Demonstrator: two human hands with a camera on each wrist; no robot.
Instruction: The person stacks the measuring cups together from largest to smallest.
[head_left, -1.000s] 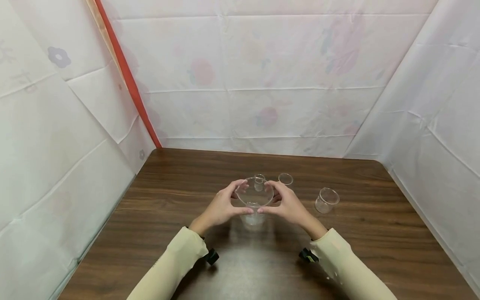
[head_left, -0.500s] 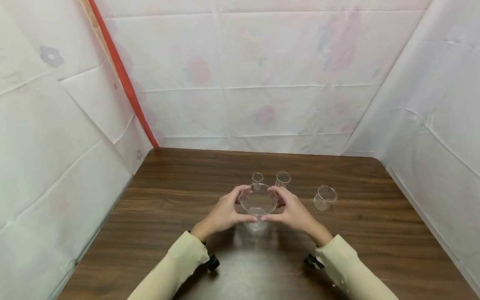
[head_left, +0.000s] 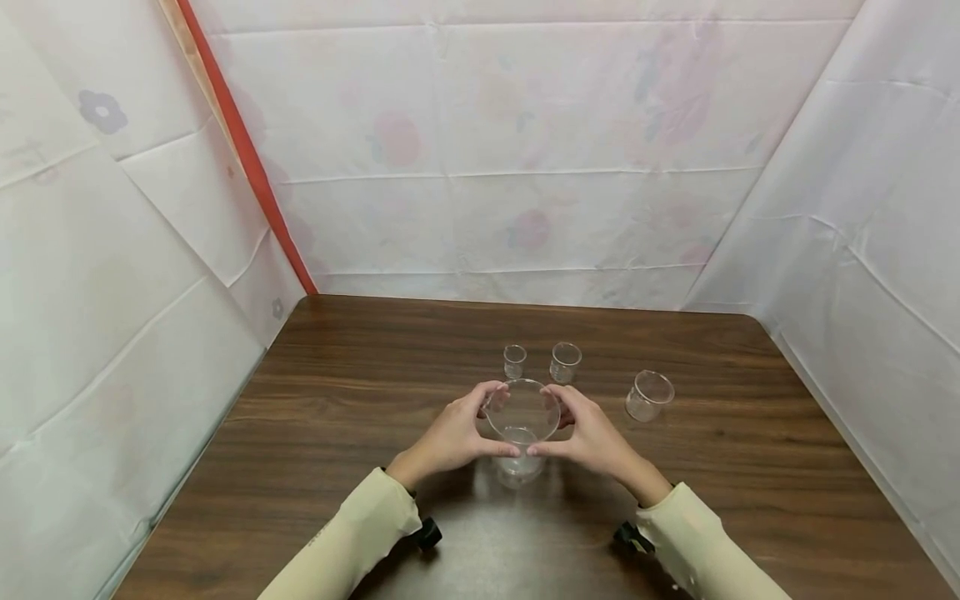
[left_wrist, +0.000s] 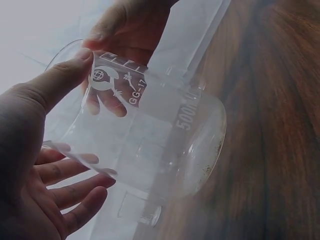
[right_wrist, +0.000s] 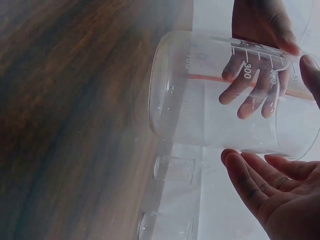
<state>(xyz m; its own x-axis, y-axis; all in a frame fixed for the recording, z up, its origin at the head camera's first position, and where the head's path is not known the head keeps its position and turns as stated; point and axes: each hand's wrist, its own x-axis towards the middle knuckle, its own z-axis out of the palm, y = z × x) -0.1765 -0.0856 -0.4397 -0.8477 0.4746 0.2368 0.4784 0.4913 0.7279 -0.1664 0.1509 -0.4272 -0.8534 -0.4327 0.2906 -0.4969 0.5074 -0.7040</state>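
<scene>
A large clear glass beaker with white markings is held upright between both hands in the middle of the table. My left hand grips its upper left side, thumb in front and fingers behind. On the other side, my right hand holds it the same way, and the two thumb tips nearly meet at the front. The print on the beaker reads 500 ml in the left wrist view. Its graduation lines face the right wrist view, where my right fingers lie along the beaker.
Behind the large beaker stand a tiny beaker and a slightly bigger beaker. A medium beaker stands to the right. The brown wooden table is enclosed by white printed sheets at the back and sides.
Both hands and the large beaker have moved toward me and slightly right. The small beakers behind now show more fully. My grip looks the same.
</scene>
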